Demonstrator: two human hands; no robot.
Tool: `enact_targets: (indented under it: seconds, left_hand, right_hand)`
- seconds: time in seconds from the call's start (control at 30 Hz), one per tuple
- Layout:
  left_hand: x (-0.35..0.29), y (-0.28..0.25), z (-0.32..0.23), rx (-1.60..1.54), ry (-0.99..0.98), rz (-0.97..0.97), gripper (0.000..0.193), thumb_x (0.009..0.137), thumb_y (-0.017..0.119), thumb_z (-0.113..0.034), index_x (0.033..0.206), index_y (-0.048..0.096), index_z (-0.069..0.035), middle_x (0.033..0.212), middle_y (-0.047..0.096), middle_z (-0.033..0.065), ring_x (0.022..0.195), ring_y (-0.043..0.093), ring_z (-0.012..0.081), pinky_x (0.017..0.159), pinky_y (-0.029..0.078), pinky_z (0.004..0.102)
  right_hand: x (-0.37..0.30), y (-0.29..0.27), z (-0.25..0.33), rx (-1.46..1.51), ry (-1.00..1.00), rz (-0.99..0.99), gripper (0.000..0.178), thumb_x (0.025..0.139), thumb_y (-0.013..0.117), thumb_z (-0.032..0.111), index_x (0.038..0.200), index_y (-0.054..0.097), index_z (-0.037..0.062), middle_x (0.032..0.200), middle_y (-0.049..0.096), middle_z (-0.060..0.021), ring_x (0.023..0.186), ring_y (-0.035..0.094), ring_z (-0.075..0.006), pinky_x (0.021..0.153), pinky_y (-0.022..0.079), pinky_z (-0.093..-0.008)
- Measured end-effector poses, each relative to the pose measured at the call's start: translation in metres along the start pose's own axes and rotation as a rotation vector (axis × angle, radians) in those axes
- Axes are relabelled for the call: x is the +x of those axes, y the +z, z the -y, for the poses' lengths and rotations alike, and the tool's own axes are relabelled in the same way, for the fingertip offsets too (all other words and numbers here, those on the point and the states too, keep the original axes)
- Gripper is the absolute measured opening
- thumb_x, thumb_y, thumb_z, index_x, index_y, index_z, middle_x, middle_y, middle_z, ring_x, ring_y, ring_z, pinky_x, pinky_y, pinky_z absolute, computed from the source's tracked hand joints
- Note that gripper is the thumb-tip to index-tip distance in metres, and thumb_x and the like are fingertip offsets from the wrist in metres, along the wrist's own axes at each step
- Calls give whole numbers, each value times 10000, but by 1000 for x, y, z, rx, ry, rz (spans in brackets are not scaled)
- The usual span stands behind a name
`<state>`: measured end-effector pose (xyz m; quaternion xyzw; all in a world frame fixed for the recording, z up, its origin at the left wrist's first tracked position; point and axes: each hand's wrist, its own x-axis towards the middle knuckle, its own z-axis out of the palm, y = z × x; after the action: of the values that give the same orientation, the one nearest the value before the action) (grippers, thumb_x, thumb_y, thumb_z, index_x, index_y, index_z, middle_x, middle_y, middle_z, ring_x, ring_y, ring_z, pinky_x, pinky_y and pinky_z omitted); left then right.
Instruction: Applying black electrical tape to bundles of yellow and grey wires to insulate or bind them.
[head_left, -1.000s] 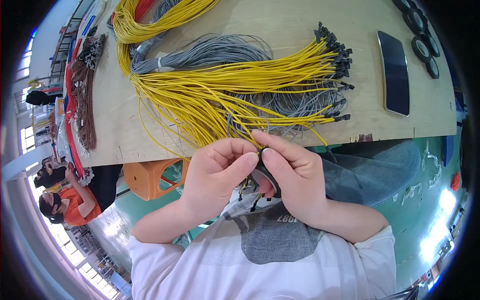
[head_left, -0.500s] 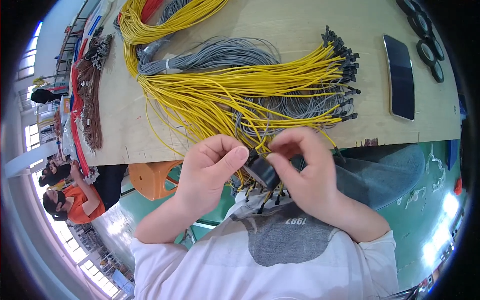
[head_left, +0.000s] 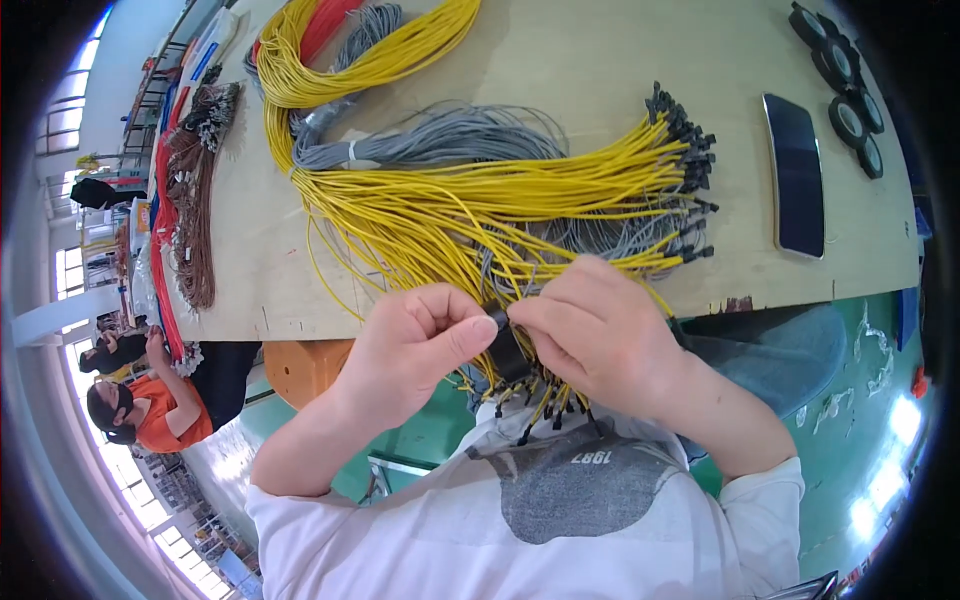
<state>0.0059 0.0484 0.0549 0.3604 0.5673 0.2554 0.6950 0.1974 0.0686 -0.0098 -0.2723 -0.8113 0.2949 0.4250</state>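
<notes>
A bundle of yellow cables with black connectors spreads over the table and hangs past its near edge. My left hand is closed, thumb against fingers, at a yellow cable in front of my chest; the exact grip is partly hidden. Close beside it, my right hand pinches at black tape by the same spot. A roll of black tape hangs between the hands, below the fingertips. More cable ends with black connectors dangle under it, against my shirt.
Grey cables lie behind the yellow ones. On the right are a phone and several black tape rolls. Brown cables lie at far left, near a person in orange. An orange stool stands under the edge.
My right hand has moved left and closed in beside my left fingertips. The tape roll has shifted slightly left and hangs more upright. The table sits a little lower in view.
</notes>
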Motion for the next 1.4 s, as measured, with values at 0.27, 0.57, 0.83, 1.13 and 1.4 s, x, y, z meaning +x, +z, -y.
enact_targets:
  seconds: [0.27, 0.57, 0.83, 1.13, 1.4]
  left_hand:
    - [-3, 6, 5, 263, 70, -83, 110, 862, 589, -107, 788, 549, -36, 625, 484, -51, 561, 386, 10, 462, 306, 188]
    - [-2, 12, -4, 1433, 858, -192, 119, 720, 628, -121, 721, 527, -58, 611, 447, 45, 521, 504, 200, 448, 402, 320]
    - [-6, 17, -26, 1260, 601, 12, 139, 678, 659, -54, 793, 582, -48, 664, 547, 82, 580, 550, 263, 508, 438, 366]
    - [-13, 39, -30, 1844, 713, 88, 89, 604, 568, -96, 662, 510, -61, 642, 508, 37, 617, 549, 140, 387, 402, 274]
    - [-14, 44, -27, 1866, 677, 34, 91, 601, 582, -86, 668, 531, -52, 626, 508, 40, 565, 550, 139, 404, 430, 256]
  right_hand:
    - [8, -3, -7, 38, 13, 137, 191, 639, 614, 67, 813, 542, 41, 738, 514, -67, 725, 509, -243, 646, 446, -333]
    - [14, -5, -8, 126, 34, 116, 151, 693, 652, 22, 817, 568, 44, 744, 553, -78, 703, 531, -265, 620, 438, -348]
    - [46, -15, 3, 505, 567, 197, 207, 839, 509, 140, 846, 614, -38, 779, 607, -207, 730, 595, -358, 665, 472, -399]
    - [103, -4, -12, 211, 547, 969, 283, 730, 617, 286, 775, 671, 12, 694, 636, -151, 617, 590, -286, 581, 465, -364]
    - [125, 41, -18, -172, 221, 1389, 201, 662, 619, 169, 791, 684, 29, 763, 650, -135, 676, 596, -267, 613, 465, -373]
